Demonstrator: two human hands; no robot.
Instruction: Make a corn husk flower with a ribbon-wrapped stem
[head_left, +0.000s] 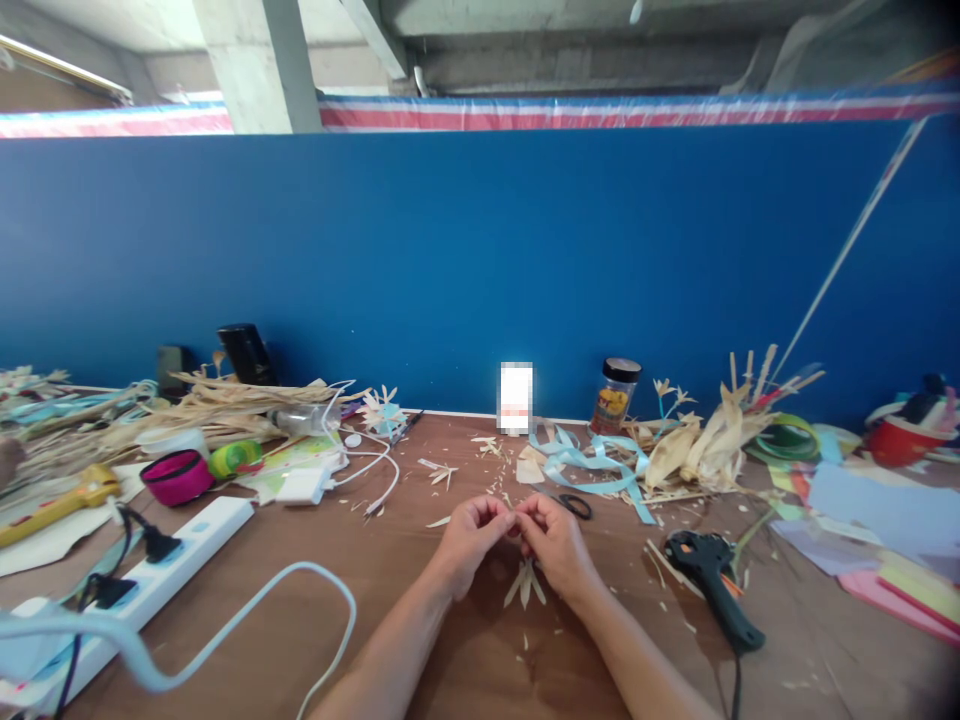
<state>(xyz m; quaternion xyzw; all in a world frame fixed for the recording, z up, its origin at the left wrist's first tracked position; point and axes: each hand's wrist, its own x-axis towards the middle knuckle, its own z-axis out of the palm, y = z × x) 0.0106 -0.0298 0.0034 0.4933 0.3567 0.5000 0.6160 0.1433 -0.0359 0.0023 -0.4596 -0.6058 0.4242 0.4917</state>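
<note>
Over the middle of the table, my left hand [469, 545] and my right hand [555, 545] meet, thumbs and fingertips pinched together. Whatever is between the fingertips is too small and covered to make out. Just below them, a pale dried-husk flower [525, 586] spreads its narrow pointed petals; I cannot tell whether it lies on the table or touches my fingers. Behind my right hand, the black handle of scissors [576, 507] shows. More cut husk petals [442, 473] lie beyond my left hand.
To the right rest a black glue gun [716, 590], a husk bundle [705, 450] and coloured paper [870, 505]. Light-blue ribbon [592, 465] curls before a black-lidded jar [616, 393]. At left are a white power strip [165, 590], looping cable [330, 575] and dried stalks [247, 400].
</note>
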